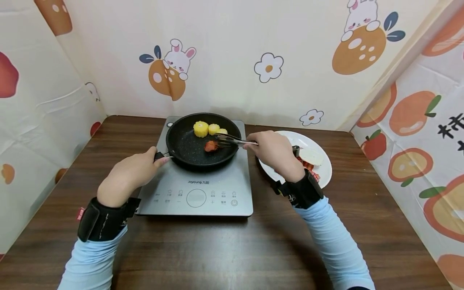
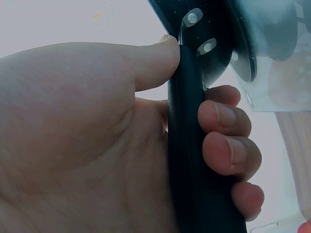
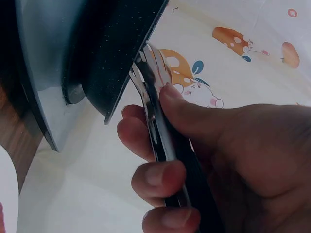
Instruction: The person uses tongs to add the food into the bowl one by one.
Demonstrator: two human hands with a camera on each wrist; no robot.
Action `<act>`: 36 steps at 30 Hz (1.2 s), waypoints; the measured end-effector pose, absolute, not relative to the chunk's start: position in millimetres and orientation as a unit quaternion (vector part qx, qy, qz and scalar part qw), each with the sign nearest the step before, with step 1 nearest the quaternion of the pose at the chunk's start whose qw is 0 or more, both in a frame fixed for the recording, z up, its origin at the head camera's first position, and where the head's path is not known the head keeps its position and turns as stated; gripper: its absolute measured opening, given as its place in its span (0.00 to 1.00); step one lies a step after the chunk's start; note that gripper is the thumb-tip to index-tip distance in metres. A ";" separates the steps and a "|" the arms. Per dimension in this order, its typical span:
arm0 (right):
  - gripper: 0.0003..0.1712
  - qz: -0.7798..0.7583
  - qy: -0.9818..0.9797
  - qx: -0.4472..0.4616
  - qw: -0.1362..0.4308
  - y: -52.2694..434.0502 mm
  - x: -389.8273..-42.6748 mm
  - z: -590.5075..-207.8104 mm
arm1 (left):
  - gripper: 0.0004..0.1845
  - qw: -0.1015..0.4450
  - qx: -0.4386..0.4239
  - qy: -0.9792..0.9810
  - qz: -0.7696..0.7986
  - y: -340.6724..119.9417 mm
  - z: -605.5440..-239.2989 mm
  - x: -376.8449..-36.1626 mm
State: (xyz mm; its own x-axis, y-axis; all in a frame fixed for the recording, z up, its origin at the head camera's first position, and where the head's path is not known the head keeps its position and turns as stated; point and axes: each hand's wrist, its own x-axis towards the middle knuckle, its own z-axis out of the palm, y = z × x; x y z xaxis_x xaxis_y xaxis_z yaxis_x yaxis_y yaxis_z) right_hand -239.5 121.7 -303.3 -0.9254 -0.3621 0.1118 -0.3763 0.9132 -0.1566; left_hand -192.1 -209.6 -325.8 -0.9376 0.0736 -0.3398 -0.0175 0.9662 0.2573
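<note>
The left hand (image 1: 125,177) has its grip wrapped round the black handle (image 2: 187,145) of the frying pan (image 1: 203,139), thumb on one side and fingers curled over the other. The pan sits on a grey cooker (image 1: 197,177) on the brown desk (image 1: 232,249). The right hand (image 1: 273,153) pinches a pair of metal tongs (image 1: 233,141) between thumb and fingers, and their tips reach over the pan's right rim to a small red piece of food (image 1: 211,146) lying near the middle of the pan (whether the tips are actually clamped on it is hard to tell from here). Behind it, toward the far rim, are three yellow chunks of corn (image 1: 210,129) side by side. Just right of the cooker is a white plate (image 1: 322,175) with a pale slice and some red bits on it, partly hidden by the right wrist.
</note>
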 end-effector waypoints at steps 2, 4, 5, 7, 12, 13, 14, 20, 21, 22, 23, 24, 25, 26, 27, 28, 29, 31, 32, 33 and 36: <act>0.16 0.082 -0.978 0.187 0.033 121.0 -238.3 -303.7 | 0.41 0.176 0.013 0.976 0.129 -209.1 -325.8 -192.1; 0.19 0.077 -0.979 0.186 0.026 120.1 -237.6 -303.8 | 0.41 0.178 0.011 0.976 0.128 -208.7 -325.7 -192.0; 0.20 0.076 -0.979 0.186 0.021 119.5 -237.6 -303.8 | 0.41 0.178 0.011 0.976 0.128 -208.6 -325.7 -192.0; 0.23 0.075 -0.979 0.188 0.011 117.6 -238.4 -304.2 | 0.41 0.179 0.010 0.975 0.128 -208.7 -325.4 -191.9; 0.27 0.070 -0.978 0.195 -0.012 110.4 -239.9 -305.2 | 0.41 0.177 0.012 0.976 0.129 -209.3 -324.8 -191.7; 0.26 0.068 -0.978 0.197 -0.013 109.1 -239.5 -305.1 | 0.41 0.176 0.012 0.976 0.130 -209.4 -324.7 -191.7; 0.26 0.065 -0.978 0.197 -0.014 108.1 -239.7 -305.3 | 0.41 0.176 0.012 0.976 0.130 -209.6 -324.7 -191.7; 0.23 0.055 -0.979 0.194 0.012 108.3 -239.4 -305.1 | 0.41 0.173 0.018 0.976 0.129 -209.4 -325.4 -192.0; 0.22 0.055 -0.980 0.192 0.020 109.1 -239.5 -305.2 | 0.41 0.173 0.020 0.976 0.129 -209.2 -325.3 -192.1; 0.22 0.055 -0.980 0.191 0.028 109.8 -239.9 -305.6 | 0.41 0.174 0.020 0.976 0.130 -209.2 -325.6 -192.0; 0.21 0.055 -0.980 0.190 0.036 110.2 -240.2 -306.1 | 0.41 0.175 0.020 0.976 0.130 -209.2 -325.6 -191.9; 0.21 0.055 -0.980 0.188 0.043 110.6 -240.6 -306.7 | 0.41 0.175 0.021 0.976 0.131 -209.2 -325.5 -191.8; 0.20 0.056 -0.980 0.186 0.049 110.8 -241.4 -307.6 | 0.41 0.175 0.020 0.976 0.131 -209.0 -325.3 -191.8; 0.20 0.058 -0.980 0.184 0.055 110.5 -242.2 -308.3 | 0.41 0.175 0.020 0.976 0.132 -209.0 -325.1 -191.6; 0.20 0.058 -0.980 0.182 0.060 110.0 -243.2 -309.4 | 0.41 0.175 0.019 0.975 0.133 -209.0 -324.9 -191.5; 0.20 0.060 -0.979 0.182 0.065 110.0 -243.7 -310.2 | 0.41 0.175 0.018 0.975 0.133 -208.8 -324.6 -191.6; 0.19 0.060 -0.979 0.182 0.069 110.0 -244.0 -311.2 | 0.41 0.174 0.018 0.975 0.133 -208.5 -324.4 -191.7; 0.20 0.062 -0.979 0.181 0.072 110.2 -244.7 -313.2 | 0.41 0.174 0.016 0.976 0.133 -208.1 -324.3 -192.0; 0.20 0.062 -0.979 0.182 0.072 110.4 -244.8 -313.9 | 0.41 0.174 0.016 0.976 0.133 -208.1 -324.5 -192.1; 0.20 0.063 -0.979 0.181 0.070 110.6 -244.9 -314.5 | 0.41 0.175 0.016 0.975 0.133 -208.2 -324.7 -192.2; 0.20 0.064 -0.981 0.176 0.058 111.4 -244.6 -315.2 | 0.42 0.176 0.014 0.975 0.132 -208.6 -325.6 -192.3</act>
